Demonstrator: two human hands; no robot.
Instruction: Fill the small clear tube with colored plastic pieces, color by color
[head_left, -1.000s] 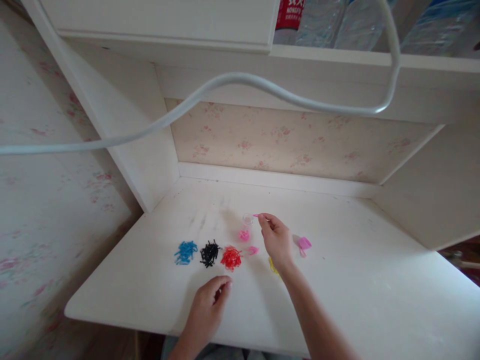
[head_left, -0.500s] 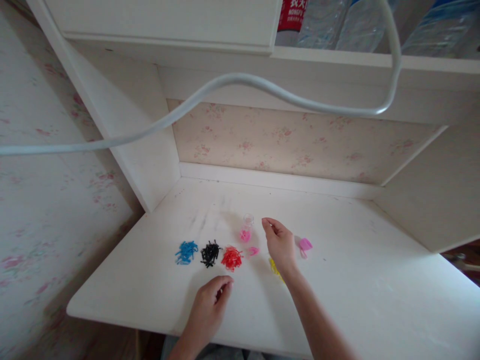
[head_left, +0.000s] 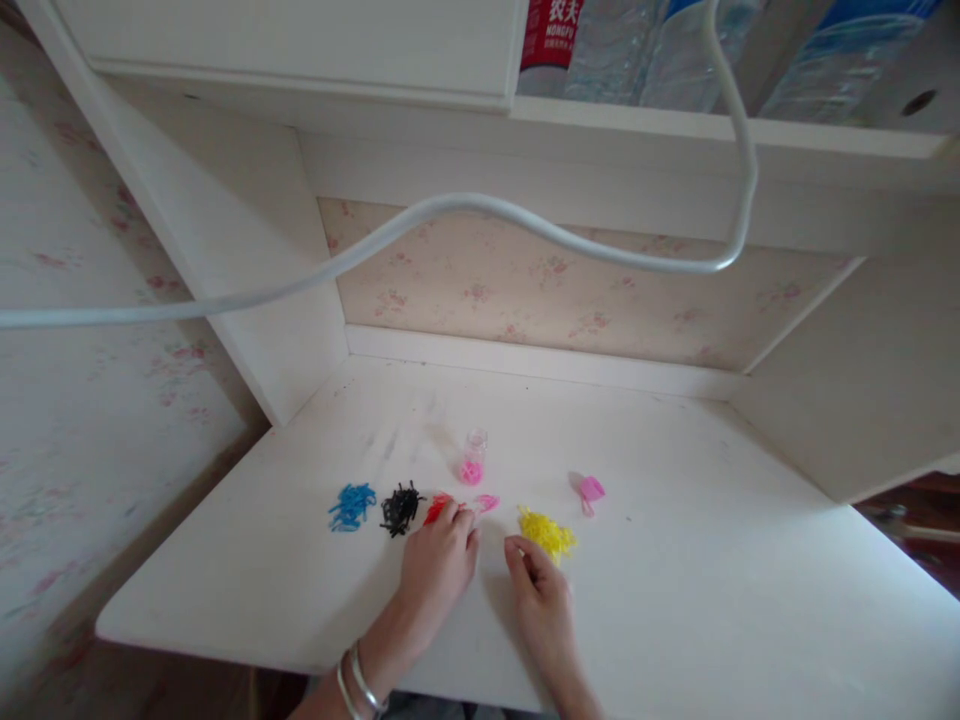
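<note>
My left hand (head_left: 439, 562) reaches over a pile of red rubber bands (head_left: 437, 510), covering much of it. Its fingers are bent down beside a small group of pink rubber bands (head_left: 488, 502); what lies under the fingertips is hidden. My right hand (head_left: 543, 592) is closed in a pinch just in front of a pile of yellow rubber bands (head_left: 549, 532). Anything between its thumb and finger is too small to make out. Behind the piles, a small clear container (head_left: 476, 443) shows bright pink bands (head_left: 471, 472) at its near end.
Black rubber bands (head_left: 402, 508) and blue rubber bands (head_left: 352, 507) lie in piles at the left. A pink piece with a loop (head_left: 591, 489) lies right on the white desk (head_left: 675, 560). A white cable (head_left: 465, 205) crosses overhead, below shelved bottles (head_left: 611, 50).
My left hand has moved forward onto the red pile. My right hand has drawn back from near the clear container, uncovering the yellow pile. The view has shifted slightly.
</note>
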